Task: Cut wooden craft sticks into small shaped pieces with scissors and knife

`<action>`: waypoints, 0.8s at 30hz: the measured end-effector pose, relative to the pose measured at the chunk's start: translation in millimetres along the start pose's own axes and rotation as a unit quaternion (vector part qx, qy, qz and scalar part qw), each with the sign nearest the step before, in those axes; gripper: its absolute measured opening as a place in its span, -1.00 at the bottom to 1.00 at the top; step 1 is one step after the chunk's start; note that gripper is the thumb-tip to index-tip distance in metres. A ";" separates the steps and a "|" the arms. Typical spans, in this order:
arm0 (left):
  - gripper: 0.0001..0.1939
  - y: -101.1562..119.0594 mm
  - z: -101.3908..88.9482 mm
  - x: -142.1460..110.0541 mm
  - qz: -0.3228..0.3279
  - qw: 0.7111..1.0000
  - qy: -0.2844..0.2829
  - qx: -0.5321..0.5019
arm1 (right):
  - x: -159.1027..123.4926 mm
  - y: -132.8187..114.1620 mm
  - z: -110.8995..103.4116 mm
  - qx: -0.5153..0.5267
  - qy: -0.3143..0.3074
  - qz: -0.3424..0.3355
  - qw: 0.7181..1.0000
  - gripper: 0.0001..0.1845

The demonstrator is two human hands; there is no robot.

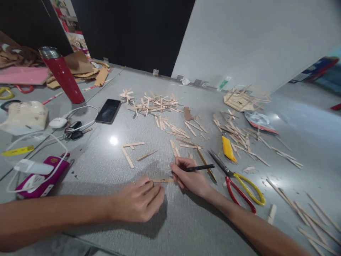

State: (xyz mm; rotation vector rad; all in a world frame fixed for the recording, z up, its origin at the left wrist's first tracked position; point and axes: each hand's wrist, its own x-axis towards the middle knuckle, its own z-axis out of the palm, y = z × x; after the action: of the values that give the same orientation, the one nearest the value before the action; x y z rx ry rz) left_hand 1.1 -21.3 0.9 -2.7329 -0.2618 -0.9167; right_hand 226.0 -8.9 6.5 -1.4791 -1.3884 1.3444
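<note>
My right hand (190,177) is closed around a black pen (201,168), its tip end low over the right end of a flat wooden craft stick (162,180). Small dark marks show on that stick. Fingers curled, my left hand (144,202) holds the stick's left end against the grey table; its fingertips are partly hidden. Just beyond the hands lie two craft sticks forming a corner (127,153) and a thin split piece (147,155). A long brownish stick (206,165) rests to the right of the pen hand.
Scissors (231,174) with red and yellow handles and a yellow cutter (228,147) lie right. Craft-stick piles (157,103) spread across the back, with a stick frame (243,99) beyond. Left are a phone (108,111), red flask (64,76), purple box (44,177) and cables.
</note>
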 end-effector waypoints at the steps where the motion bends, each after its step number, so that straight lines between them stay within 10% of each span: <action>1: -0.77 -0.4 -0.6 0.2 0.002 1.000 0.003 -0.002 | -0.1 0.5 0.1 0.000 0.000 -0.001 1.000 -0.48; 13: -0.80 -1.6 -4.1 1.9 0.008 0.999 0.017 -0.038 | 1.4 9.2 1.2 0.009 -0.010 -0.023 1.000 -0.51; 24: -0.79 5.5 9.3 -7.2 -0.187 0.978 -0.084 -0.025 | 1.4 14.0 1.3 0.005 -0.019 -0.060 0.998 -0.58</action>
State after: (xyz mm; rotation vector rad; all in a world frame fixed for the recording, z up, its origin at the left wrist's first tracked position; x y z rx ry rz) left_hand 2.1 -24.4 -11.7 -2.8636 -0.8182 -0.7816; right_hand 228.1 -10.4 -7.4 -1.3486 -1.4683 1.3070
